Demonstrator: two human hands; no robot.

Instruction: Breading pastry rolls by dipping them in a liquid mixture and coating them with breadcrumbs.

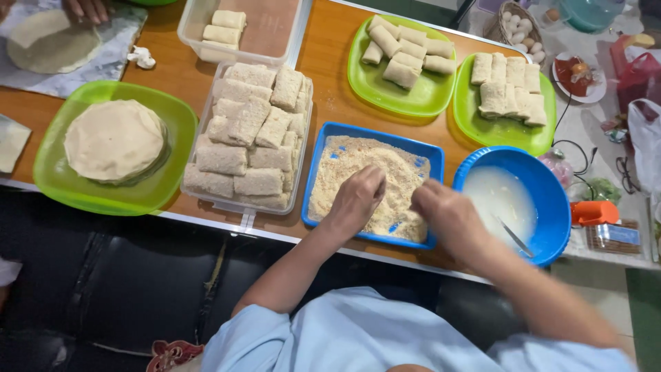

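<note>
My left hand (pixel 356 200) and my right hand (pixel 444 215) press down together in a blue rectangular tray (pixel 372 133) filled with pale breadcrumbs (pixel 354 169). Whatever lies between my fingers is hidden under the crumbs and the hands. A blue round bowl (pixel 551 200) of thin white batter with a metal utensil (pixel 515 238) in it stands just right of the tray. Left of the tray is a clear container (pixel 301 176) stacked with several crumb-coated rolls (pixel 248 138).
Two green plates (pixel 413 103) (pixel 502 131) hold uncoated rolls at the back. A green plate (pixel 55 186) with stacked round wrappers sits far left. Another person's hand (pixel 86 8) works a wrapper at top left. A second clear container (pixel 268 27) holds some rolls.
</note>
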